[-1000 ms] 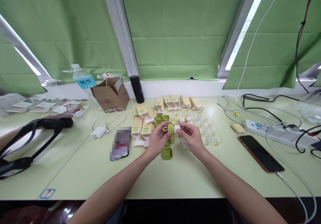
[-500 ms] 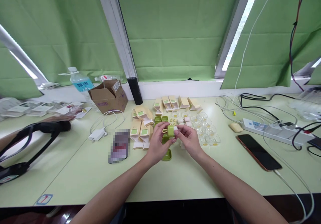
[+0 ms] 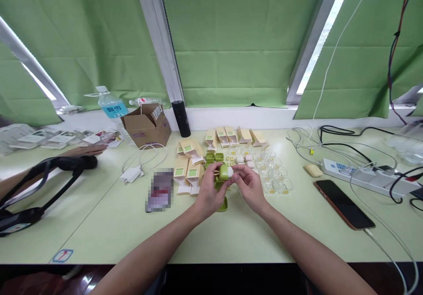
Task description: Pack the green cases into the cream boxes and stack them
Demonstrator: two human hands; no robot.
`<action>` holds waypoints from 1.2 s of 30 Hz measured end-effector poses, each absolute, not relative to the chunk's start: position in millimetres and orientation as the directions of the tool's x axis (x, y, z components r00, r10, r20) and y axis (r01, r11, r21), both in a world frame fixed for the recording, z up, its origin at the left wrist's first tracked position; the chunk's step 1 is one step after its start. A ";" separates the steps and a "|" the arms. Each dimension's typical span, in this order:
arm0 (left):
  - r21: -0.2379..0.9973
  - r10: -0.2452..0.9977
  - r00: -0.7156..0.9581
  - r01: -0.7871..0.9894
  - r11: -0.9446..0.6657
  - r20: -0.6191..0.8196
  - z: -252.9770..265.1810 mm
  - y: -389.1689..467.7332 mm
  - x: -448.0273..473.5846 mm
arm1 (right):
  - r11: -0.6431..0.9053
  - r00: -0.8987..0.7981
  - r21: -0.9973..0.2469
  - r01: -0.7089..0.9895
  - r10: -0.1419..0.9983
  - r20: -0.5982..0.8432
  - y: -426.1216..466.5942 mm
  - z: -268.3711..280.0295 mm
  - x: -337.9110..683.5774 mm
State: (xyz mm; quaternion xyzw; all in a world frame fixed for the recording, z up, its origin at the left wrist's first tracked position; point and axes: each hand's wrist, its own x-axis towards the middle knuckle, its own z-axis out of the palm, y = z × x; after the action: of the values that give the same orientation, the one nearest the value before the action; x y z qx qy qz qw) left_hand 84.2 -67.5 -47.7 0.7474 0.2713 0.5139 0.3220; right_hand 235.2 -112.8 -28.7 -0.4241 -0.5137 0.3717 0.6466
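Holding a small green cup in a narrow pinch, the left hand is just in front of the body; the cup's long axis runs roughly left to right, its loop pointing left and a white block showing at its right end; the right hand pinches that block between thumb and fingers; both forearms slant inward, wrists low, fingers curled toward each other.

Beneath and just beyond the grip sit square green trays, smooth and round-cornered; beyond it to the right are pale blocks with soft edges, then clear, plastic-looking cups; left of the grip stand cream paper boxes with folded flaps; well right lies a flat, dark-screened phone on the smooth, pale table.
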 end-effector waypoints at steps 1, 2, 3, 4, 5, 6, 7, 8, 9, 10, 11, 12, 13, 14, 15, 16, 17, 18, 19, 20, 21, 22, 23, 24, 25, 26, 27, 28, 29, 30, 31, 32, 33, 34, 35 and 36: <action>0.773 0.745 0.315 0.053 -0.632 0.588 -46.8 -67.5 84.3 | 0.397 0.173 -0.918 0.007 0.904 0.392 -114.3 -27.7 236.3; 0.788 0.756 0.303 0.027 -0.615 0.580 -45.7 -67.3 84.6 | 0.432 0.150 -0.899 0.069 0.886 0.438 -115.7 -26.6 237.5; 0.805 0.769 0.293 -0.004 -0.593 0.568 -44.4 -67.1 84.9 | 0.467 0.128 -0.873 0.139 0.866 0.483 -116.9 -25.6 238.6; 0.826 0.784 0.289 -0.041 -0.563 0.549 -43.0 -66.8 85.4 | 0.497 0.108 -0.841 0.213 0.844 0.526 -117.9 -24.7 239.6; 0.850 0.802 0.295 -0.081 -0.521 0.519 -41.5 -66.4 85.9 | 0.522 0.090 -0.803 0.288 0.820 0.565 -118.5 -24.1 240.5; 0.876 0.820 0.312 -0.119 -0.468 0.480 -39.8 -66.0 86.4 | 0.543 0.077 -0.760 0.357 0.794 0.604 -118.8 -23.8 241.4; 0.900 0.836 0.332 -0.153 -0.409 0.437 -38.1 -65.6 86.9 | 0.562 0.068 -0.713 0.419 0.763 0.642 -118.8 -23.9 242.2; 0.919 0.850 0.351 -0.182 -0.350 0.393 -36.4 -65.2 87.3 | 0.579 0.061 -0.663 0.474 0.730 0.681 -118.6 -24.3 243.1; 0.933 0.859 0.372 -0.207 -0.293 0.352 -34.8 -64.7 87.7 | 0.593 0.052 -0.613 0.522 0.695 0.717 -118.2 -25.0 244.0; 0.942 0.862 0.395 -0.233 -0.242 0.319 -33.4 -64.3 88.1 | 0.606 0.037 -0.561 0.564 0.660 0.750 -117.8 -25.7 244.9; 0.945 0.860 0.417 -0.260 -0.197 0.294 -32.1 -63.9 88.4 | 0.618 0.016 -0.508 0.600 0.625 0.780 -117.3 -26.5 245.8; 0.945 0.855 0.440 -0.286 -0.156 0.274 -31.1 -63.7 88.8 | 0.628 -0.013 -0.455 0.632 0.595 0.804 -116.8 -27.2 246.5; 0.945 0.849 0.463 -0.307 -0.117 0.255 -30.3 -63.8 89.2 | 0.635 -0.045 -0.404 0.659 0.569 0.821 -116.3 -27.7 247.2; 0.944 0.842 0.483 -0.321 -0.082 0.238 -29.6 -64.0 89.6 | 0.640 -0.076 -0.358 0.680 0.547 0.834 -115.9 -28.1 247.7; 0.943 0.838 0.498 -0.329 -0.054 0.222 -29.1 -64.5 90.0 | 0.644 -0.102 -0.320 0.695 0.529 0.842 -115.4 -28.3 248.0; 0.942 0.836 0.508 -0.334 -0.032 0.208 -28.7 -65.1 90.4 | 0.645 -0.122 -0.291 0.707 0.516 0.848 -115.0 -28.4 248.1; 0.942 0.834 0.514 -0.336 -0.016 0.198 -28.3 -65.7 90.7 | 0.645 -0.136 -0.269 0.715 0.506 0.851 -114.6 -28.5 248.2; 0.942 0.832 0.520 -0.337 -0.006 0.192 -27.9 -66.2 91.0 | 0.645 -0.147 -0.253 0.722 0.499 0.854 -114.1 -28.6 248.3; 0.942 0.830 0.525 -0.336 0.000 0.188 -27.6 -66.6 91.2 | 0.644 -0.155 -0.239 0.727 0.492 0.857 -113.7 -28.7 248.3; 0.943 0.827 0.531 -0.333 0.005 0.183 -27.2 -66.8 91.3 | 0.644 -0.162 -0.227 0.731 0.487 0.858 -113.4 -28.8 248.4; 0.944 0.824 0.537 -0.329 0.008 0.180 -26.8 -66.8 91.4 | 0.643 -0.169 -0.217 0.735 0.483 0.859 -113.0 -29.0 248.5; 0.946 0.822 0.542 -0.324 0.010 0.177 -26.4 -66.6 91.4 | 0.643 -0.176 -0.206 0.738 0.478 0.860 -112.8 -29.2 248.7; 0.948 0.820 0.545 -0.318 0.008 0.176 -25.9 -66.4 91.3 | 0.642 -0.184 -0.194 0.741 0.473 0.862 -112.6 -29.5 248.9; 0.950 0.819 0.545 -0.312 0.002 0.177 -25.5 -66.2 91.3 | 0.643 -0.194 -0.179 0.745 0.465 0.864 -112.6 -29.8 249.1; 0.952 0.821 0.542 -0.305 -0.009 0.182 -25.2 -66.1 91.3 | 0.642 -0.202 -0.164 0.749 0.457 0.866 -112.7 -30.2 249.2; 0.955 0.823 0.537 -0.296 -0.025 0.188 -25.0 -66.3 91.3 | 0.640 -0.208 -0.151 0.753 0.450 0.869 -112.9 -30.7 249.2; 0.958 0.826 0.529 -0.284 -0.044 0.195 -25.0 -66.6 91.5 | 0.637 -0.212 -0.140 0.758 0.443 0.871 -113.2 -31.1 249.1; 0.960 0.829 0.521 -0.271 -0.063 0.202 -25.1 -67.2 91.7 | 0.631 -0.212 -0.133 0.764 0.440 0.873 -113.6 -31.6 248.9; 0.962 0.833 0.512 -0.259 -0.083 0.210 -25.4 -68.0 91.9 | 0.624 -0.209 -0.129 0.771 0.438 0.874 -114.0 -32.0 248.5; 0.964 0.836 0.503 -0.247 -0.101 0.217 -25.7 -68.8 92.1 | 0.615 -0.205 -0.126 0.779 0.439 0.875 -114.5 -32.4 248.0; 0.964 0.839 0.496 -0.238 -0.118 0.225 -26.0 -69.7 92.2 | 0.605 -0.199 -0.124 0.786 0.439 0.876 -115.0 -32.7 247.5; 0.963 0.839 0.490 -0.235 -0.132 0.235 -26.2 -70.5 92.0 | 0.597 -0.193 -0.121 0.793 0.435 0.879 -115.5 -32.9 247.0; 0.961 0.838 0.487 -0.238 -0.143 0.246 -26.3 -71.2 91.6 | 0.592 -0.188 -0.119 0.797 0.430 0.883 -115.8 -33.0 246.6; 0.958 0.834 0.489 -0.247 -0.148 0.255 -26.2 -71.5 91.0 | 0.592 -0.185 -0.116 0.798 0.423 0.887 -115.9 -33.0 246.4; 0.954 0.826 0.498 -0.260 -0.148 0.263 -26.0 -71.6 90.1 | 0.595 -0.183 -0.112 0.796 0.413 0.892 -115.8 -33.0 246.4; 0.950 0.814 0.513 -0.277 -0.142 0.271 -25.7 -71.4 89.3 | 0.600 -0.182 -0.111 0.792 0.405 0.896 -115.6 -33.1 246.5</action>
State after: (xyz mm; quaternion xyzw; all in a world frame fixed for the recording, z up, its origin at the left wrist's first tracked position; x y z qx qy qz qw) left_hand 89.3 -71.4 -25.7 0.6129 0.2192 0.4419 0.6172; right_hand 246.5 -115.6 -33.1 -0.4025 -0.7436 -0.1947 0.4971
